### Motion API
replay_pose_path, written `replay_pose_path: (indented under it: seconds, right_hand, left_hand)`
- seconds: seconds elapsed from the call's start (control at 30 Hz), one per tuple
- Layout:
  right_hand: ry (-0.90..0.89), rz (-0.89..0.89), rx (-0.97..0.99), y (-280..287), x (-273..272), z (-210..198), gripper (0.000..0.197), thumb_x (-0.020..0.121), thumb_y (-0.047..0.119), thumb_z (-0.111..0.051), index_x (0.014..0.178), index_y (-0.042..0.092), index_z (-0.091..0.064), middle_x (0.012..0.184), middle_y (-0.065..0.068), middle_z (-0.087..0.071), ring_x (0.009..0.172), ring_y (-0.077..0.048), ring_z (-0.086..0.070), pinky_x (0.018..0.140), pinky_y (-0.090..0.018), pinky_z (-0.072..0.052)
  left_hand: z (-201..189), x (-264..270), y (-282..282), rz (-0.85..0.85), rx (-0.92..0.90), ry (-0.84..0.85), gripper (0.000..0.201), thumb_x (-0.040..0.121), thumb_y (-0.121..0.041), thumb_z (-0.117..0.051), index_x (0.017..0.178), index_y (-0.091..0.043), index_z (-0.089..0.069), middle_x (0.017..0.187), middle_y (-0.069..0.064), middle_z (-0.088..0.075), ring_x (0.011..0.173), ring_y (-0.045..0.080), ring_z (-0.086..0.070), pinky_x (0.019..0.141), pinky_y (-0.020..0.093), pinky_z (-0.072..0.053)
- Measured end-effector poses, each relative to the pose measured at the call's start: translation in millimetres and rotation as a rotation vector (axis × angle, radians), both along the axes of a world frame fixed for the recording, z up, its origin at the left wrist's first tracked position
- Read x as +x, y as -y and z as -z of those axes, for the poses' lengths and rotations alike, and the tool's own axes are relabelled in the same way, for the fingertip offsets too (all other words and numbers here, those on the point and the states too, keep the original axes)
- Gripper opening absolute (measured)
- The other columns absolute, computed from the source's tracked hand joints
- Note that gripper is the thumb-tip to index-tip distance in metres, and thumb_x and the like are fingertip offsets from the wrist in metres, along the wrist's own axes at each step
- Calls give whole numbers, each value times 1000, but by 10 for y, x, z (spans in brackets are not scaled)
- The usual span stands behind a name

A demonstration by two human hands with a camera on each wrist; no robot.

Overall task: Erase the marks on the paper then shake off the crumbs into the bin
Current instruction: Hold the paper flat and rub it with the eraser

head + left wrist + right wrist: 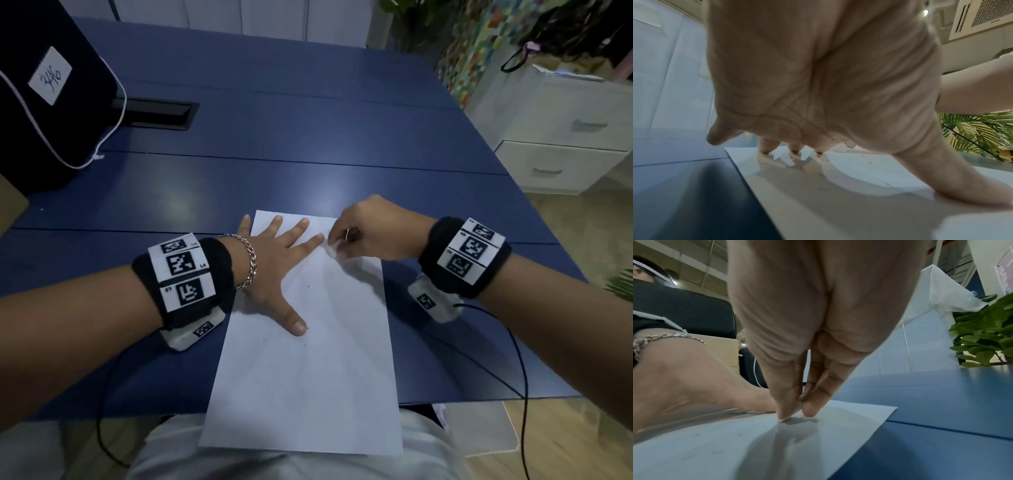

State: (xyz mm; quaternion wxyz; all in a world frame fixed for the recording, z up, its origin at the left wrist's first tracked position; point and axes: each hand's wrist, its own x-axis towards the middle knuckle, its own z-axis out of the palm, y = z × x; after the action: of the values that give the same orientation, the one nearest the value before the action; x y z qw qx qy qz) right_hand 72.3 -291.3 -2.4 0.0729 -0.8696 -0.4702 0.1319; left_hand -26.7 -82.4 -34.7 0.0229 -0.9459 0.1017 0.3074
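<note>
A white sheet of paper lies lengthwise on the blue table, its near end hanging over the edge onto my lap. Faint grey smudges and a few dark crumbs show on its upper half. My left hand lies flat with fingers spread, pressing the paper's upper left part; the left wrist view shows its palm above the paper. My right hand pinches a small white eraser against the paper near the top right corner. In the right wrist view the fingertips press down on the paper.
A dark bag with a white label stands at the table's far left beside a black cable slot. White drawers stand to the right of the table. Black cables run from both wristbands down past the table edge.
</note>
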Motion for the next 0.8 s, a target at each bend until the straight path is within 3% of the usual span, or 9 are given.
replay_pose_path:
  seconds: [0.1,0.2,0.23,0.3,0.4,0.57,0.67,0.8]
  right_hand:
    - [-45,-99,-30,22,-151,7,18,92,29,-74,109,27,-81,99,13,-77,79,-1,-61,73,-4,-43]
    - [-116,-202,-103,11,-268,-15,17,91,31,-76,107,26,-81,96,13,-77,81,-4,-65,76,-13,-49]
    - [-100,-196,-96,0,-227,-16,18,91,31,-77,107,26,-82,96,13,-77,80,-2,-64,76,-11,-48]
    - [-33,-114,-39,0,-79,-11,18,90,29,-76,107,27,-82,97,14,-76,76,0,-60,75,-9,-46]
    - [-17,-31,3,25,-8,-6,14,90,33,-76,102,28,-82,90,15,-75,74,0,-63,72,-15,-49]
    - [-209,-186,-137,13,-383,-47,15,89,32,-76,104,31,-81,93,16,-76,83,-2,-67,76,-11,-49]
    - [-100,-117,-101,17,-193,-73,16,88,31,-75,103,29,-82,91,15,-77,81,-5,-68,74,-15,-51]
    - [-32,23,-56,86,79,-83,17,86,29,-78,102,26,-83,91,14,-76,79,-6,-66,69,-9,-44]
  left_hand:
    - [16,9,0,2,20,3,160,37,-106,-59,150,-47,38,162,-14,42,156,30,28,115,77,15]
    - [23,0,2,0,20,5,159,39,-106,-60,150,-48,38,162,-14,42,156,30,29,116,76,14]
    - [21,-2,1,1,19,6,159,39,-106,-60,151,-47,38,162,-14,42,156,31,29,116,76,14]
    - [17,-1,7,7,19,12,160,38,-106,-59,151,-47,37,163,-14,42,156,31,28,115,77,13]
    - [12,-2,15,3,23,10,160,38,-106,-60,150,-47,38,163,-14,41,156,31,28,114,78,13]
    - [1,-9,30,0,36,4,160,39,-105,-61,150,-48,38,163,-13,42,156,31,27,114,79,12]
    - [-21,-5,43,5,44,-7,159,39,-105,-62,148,-50,39,163,-12,42,156,32,27,112,82,10]
    - [-58,7,67,-4,53,-33,159,37,-103,-65,148,-53,37,163,-12,43,156,35,26,110,85,7]
